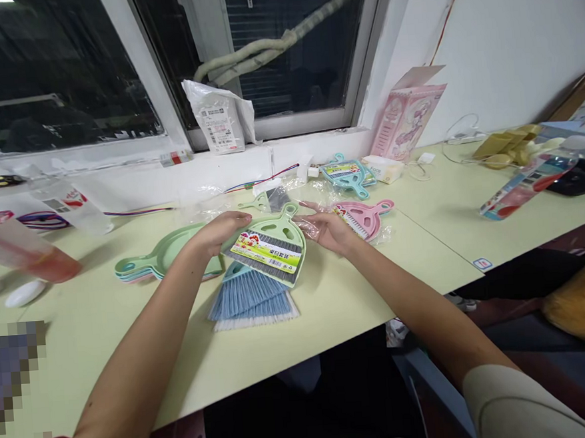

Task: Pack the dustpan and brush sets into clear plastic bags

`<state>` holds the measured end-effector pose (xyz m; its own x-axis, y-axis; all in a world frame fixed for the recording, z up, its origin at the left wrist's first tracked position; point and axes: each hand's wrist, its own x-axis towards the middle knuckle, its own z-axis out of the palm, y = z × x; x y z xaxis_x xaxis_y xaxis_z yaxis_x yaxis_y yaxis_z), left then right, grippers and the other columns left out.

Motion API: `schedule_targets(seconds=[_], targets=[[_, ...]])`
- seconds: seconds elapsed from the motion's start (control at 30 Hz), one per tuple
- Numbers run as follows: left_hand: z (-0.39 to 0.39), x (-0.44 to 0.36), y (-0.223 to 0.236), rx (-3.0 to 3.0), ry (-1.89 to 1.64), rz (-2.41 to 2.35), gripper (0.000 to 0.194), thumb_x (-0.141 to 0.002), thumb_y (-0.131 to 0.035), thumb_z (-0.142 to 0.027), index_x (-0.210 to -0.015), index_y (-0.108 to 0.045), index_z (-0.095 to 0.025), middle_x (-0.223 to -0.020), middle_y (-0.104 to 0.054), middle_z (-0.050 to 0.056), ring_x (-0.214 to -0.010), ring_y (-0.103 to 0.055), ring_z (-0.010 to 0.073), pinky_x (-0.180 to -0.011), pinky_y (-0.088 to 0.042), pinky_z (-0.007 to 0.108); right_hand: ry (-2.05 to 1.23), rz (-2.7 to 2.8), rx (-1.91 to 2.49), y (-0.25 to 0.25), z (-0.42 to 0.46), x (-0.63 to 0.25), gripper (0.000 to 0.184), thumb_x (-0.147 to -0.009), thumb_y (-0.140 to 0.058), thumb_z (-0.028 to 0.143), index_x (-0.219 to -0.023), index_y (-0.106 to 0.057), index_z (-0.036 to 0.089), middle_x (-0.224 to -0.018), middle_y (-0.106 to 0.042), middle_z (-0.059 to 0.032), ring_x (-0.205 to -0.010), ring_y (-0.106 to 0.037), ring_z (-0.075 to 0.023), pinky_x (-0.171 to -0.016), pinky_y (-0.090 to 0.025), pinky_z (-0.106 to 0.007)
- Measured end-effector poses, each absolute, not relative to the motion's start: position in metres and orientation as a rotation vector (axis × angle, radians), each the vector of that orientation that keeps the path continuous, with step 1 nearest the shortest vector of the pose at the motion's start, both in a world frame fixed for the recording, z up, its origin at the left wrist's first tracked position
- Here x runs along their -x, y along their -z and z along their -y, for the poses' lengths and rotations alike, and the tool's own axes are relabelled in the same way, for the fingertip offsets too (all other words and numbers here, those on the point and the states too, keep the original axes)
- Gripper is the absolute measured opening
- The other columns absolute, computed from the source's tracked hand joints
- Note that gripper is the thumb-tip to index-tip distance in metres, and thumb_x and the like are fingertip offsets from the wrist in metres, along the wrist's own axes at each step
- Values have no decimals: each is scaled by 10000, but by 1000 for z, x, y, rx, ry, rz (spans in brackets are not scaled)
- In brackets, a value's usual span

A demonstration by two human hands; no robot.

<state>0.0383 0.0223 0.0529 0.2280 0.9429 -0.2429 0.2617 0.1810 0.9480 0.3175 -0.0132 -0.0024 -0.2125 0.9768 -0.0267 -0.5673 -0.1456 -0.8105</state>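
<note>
My left hand (222, 232) is closed on the left edge of a small light green dustpan (294, 231). A grey-bristled brush with a bright printed label (267, 251) lies in that pan. At the pan's right edge is my right hand (327, 231), its fingers bent around crumpled clear plastic film (312, 227); whether they also touch the pan is partly hidden. Beneath the held set, blue-bristled brushes (250, 294) lie fanned on the table, a white-bristled one lowest. Larger dustpans (167, 251), green on top, are stacked left of them.
A pink dustpan set (367, 218) and blue dustpan sets (348, 175) lie beyond my right hand. Further back stands a pink box (406, 121). A drink cup (24, 248), a clear bottle (74, 204) and a white mouse (25, 293) are at the left. The table's front edge (282, 362) runs below.
</note>
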Motion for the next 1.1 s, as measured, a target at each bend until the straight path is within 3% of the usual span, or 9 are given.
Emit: schedule_targets(seconds=[0.37, 0.6, 0.83, 1.1], targets=[[-27, -36, -49, -1323, -673, -1264, 562, -672, -875, -445, -1130, -743, -148, -970, -780, 133, -785, -736, 282, -656, -568, 353, -1700, 877, 699, 5, 15, -316, 594, -774, -683, 99, -1332, -567, 268, -1005, -810, -35, -853, -779, -221, -699, -646, -343], [-26, -40, -47, -1329, -706, -1343, 555, -702, -833, -400, -1192, -710, -170, -1014, -773, 116, -807, -739, 277, -648, -557, 342, -1742, 889, 711, 3, 18, -315, 683, -767, -712, 99, -1396, -524, 284, -898, -799, 4, -731, -753, -187, -609, -610, -290], [-28, -41, -43, -1401, -744, -1422, 538, -698, -821, -430, -1161, -713, -179, -973, -776, 104, -831, -742, 279, -670, -538, 321, -1753, 890, 740, -4, 22, -314, 665, -771, -703, 110, -1386, -520, 285, -852, -778, 21, -722, -751, -208, -592, -622, -329], [-23, -43, -50, -1299, -711, -1376, 361, -662, -857, -408, -904, -697, -193, -819, -742, 97, -734, -721, 297, -627, -534, 370, -1722, 926, 763, -4, 22, -314, 564, -776, -714, 100, -1293, -560, 263, -897, -787, -14, -742, -752, -216, -641, -656, -372]])
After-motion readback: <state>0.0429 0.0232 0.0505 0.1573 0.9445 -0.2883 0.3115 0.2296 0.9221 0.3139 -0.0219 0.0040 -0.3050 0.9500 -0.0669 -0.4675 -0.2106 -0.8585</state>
